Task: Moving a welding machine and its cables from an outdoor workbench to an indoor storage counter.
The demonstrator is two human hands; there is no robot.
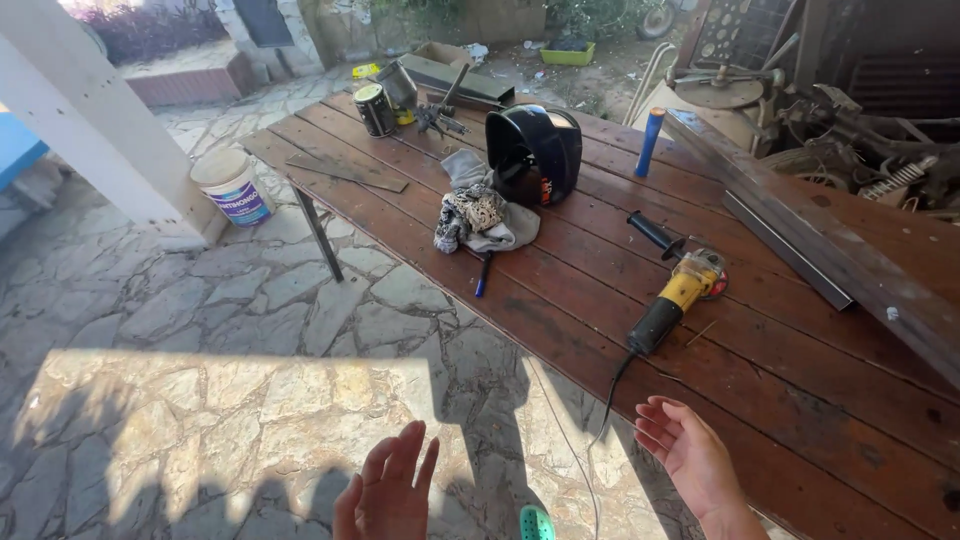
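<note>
We see the angle grinder (672, 297) lying right of centre on the wooden table (800, 400), its long axis running from lower left to upper right. Our right hand (690, 458), spread and empty, is nearer, just below; our left hand (388, 492), also empty, hovers lower centre.
</note>
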